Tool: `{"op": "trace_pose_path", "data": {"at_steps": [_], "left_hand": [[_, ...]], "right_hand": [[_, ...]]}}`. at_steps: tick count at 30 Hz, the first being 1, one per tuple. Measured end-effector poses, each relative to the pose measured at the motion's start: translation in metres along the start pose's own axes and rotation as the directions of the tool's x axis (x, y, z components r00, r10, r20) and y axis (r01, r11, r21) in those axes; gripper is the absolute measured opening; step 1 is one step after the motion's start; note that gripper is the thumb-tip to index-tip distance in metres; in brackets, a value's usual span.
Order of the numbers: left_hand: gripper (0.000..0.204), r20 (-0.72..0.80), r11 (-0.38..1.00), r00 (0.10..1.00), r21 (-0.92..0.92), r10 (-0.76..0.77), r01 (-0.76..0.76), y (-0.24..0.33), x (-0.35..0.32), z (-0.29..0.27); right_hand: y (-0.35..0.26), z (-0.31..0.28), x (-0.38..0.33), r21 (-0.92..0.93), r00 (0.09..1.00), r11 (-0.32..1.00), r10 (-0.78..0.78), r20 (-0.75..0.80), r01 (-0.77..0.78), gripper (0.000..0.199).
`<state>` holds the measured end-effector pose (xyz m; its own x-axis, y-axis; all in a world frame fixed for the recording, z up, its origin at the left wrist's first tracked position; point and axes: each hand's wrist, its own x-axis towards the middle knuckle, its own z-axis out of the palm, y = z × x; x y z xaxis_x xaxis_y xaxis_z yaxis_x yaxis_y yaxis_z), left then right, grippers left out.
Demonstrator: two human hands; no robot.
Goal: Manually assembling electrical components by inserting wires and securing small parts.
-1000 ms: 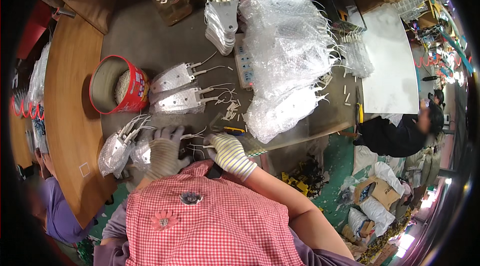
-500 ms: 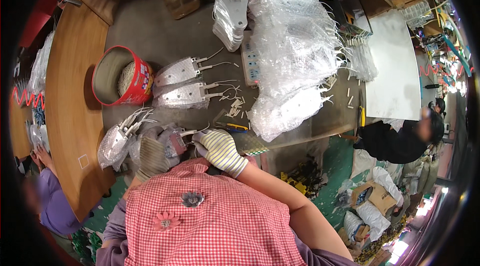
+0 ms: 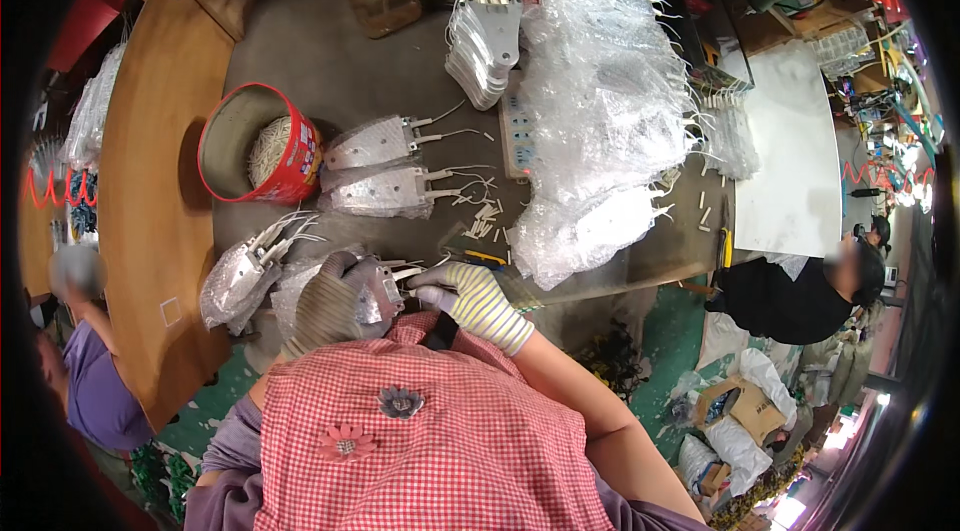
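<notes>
Head view: two gloved hands meet at the bench's near edge. The left hand (image 3: 325, 303) is clenched over a bubble-wrapped flat grey part (image 3: 372, 289); the right hand (image 3: 468, 293), in a striped glove, pinches that part's white leads at its right end. One more wrapped bundle (image 3: 238, 271) lies just left of them at the same edge. Two wrapped parts (image 3: 375, 166) lie side by side mid-bench, beside one red tin (image 3: 262, 143) of rubber bands toward the left edge. One fanned stack of unwrapped parts (image 3: 485, 36) sits near the far edge, touching a big heap of bubble-wrap bags (image 3: 600, 101). Bare bench (image 3: 300, 51) shows only at the far left.
</notes>
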<state>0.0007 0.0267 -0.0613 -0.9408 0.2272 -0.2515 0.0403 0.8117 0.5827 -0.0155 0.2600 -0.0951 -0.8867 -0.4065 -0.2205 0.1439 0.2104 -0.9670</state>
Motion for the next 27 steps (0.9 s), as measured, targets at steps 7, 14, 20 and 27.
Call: {"op": "trace_pose_path", "data": {"at_steps": [7,14,20,27], "left_hand": [[0.064,0.029,1.000,1.000,0.029,-0.001,0.000,0.012,0.005,0.001],[0.055,-0.115,0.999,0.993,0.036,-0.024,0.028,0.004,0.001,0.008],[0.063,-0.006,0.998,0.998,0.019,0.063,-0.062,0.004,0.008,0.002],[0.067,-0.170,0.991,0.976,0.040,0.134,-0.129,0.011,0.057,-0.027]], "right_hand": [[-0.008,-0.009,0.001,0.129,0.952,0.947,0.276,0.133,-0.293,0.020],[0.000,-0.015,-0.002,0.210,0.993,0.971,0.108,0.052,-0.117,0.025],[0.006,-0.006,-0.009,0.219,0.974,0.950,0.225,0.022,-0.224,0.021],[0.010,-0.013,-0.007,0.522,0.891,0.844,0.322,-0.319,-0.118,0.045]]}}
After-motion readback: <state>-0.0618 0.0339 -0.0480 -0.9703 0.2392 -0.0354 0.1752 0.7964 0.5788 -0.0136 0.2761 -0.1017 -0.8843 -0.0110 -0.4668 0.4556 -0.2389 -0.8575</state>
